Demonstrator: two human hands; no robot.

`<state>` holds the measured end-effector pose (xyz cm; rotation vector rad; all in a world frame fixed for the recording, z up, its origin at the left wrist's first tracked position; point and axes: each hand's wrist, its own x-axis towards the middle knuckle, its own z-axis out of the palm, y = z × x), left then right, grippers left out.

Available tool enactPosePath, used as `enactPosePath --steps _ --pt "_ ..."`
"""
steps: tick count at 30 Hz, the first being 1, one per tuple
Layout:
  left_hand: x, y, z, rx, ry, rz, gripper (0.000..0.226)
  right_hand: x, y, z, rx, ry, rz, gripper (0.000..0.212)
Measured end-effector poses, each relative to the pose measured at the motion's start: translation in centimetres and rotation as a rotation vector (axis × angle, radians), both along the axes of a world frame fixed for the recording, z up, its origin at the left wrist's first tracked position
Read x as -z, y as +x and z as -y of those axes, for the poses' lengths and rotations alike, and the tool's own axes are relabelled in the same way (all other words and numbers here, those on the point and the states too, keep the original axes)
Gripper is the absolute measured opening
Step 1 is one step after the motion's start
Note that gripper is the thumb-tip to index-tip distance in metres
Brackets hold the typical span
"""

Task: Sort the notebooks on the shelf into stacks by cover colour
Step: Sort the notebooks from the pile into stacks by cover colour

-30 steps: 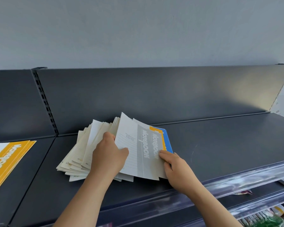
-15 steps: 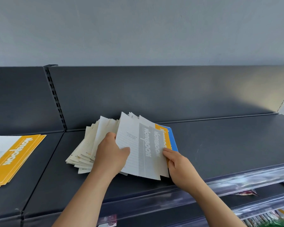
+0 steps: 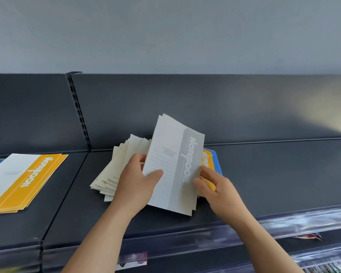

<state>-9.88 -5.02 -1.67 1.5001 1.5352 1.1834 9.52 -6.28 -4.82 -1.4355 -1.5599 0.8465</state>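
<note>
Grey notebook (image 3: 173, 164) tilted up, gripped by left hand (image 3: 134, 186); right hand (image 3: 219, 190) loose-fingered, touching its edge.

Bare left grip (image 3: 135, 184) and bare right grip (image 3: 219, 192) on uncovered forearms (image 3: 98, 239).

1 head cam, close in, faces fwd & down onto shelf (image 3: 268, 186), wall (image 3: 165, 36) above.

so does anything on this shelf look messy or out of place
Yes. The pile of cream-backed notebooks under the left hand is fanned out and skewed, unlike the tidier yellow notebook stack to its left. Colours are mixed too: a yellow notebook and a blue notebook lie behind the grey notebook the left hand holds tilted.
</note>
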Motion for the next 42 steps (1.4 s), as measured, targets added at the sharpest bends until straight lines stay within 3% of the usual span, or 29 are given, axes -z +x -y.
enactPosePath --steps 5,15,34,42 --pt "-0.3 -2.4 0.9 -0.108 0.07 0.103 0.03 -1.5 -3.5 -0.4 -0.007 0.153 -0.105 0.036" --pt "-0.8 -12.8 3.7 -0.228 0.162 -0.068 0.024 -3.5 -14.2 -0.5 -0.193 0.312 0.022 0.051" --pt "-0.5 -45.3 17.4 -0.537 0.094 -0.344 0.028 -2.8 -48.1 6.2 -0.518 0.217 -0.037 0.038" --pt "-1.5 -55.3 21.3 -0.605 0.032 -0.326 0.032 -2.5 -59.3 7.9 -0.63 0.206 0.009 0.034"
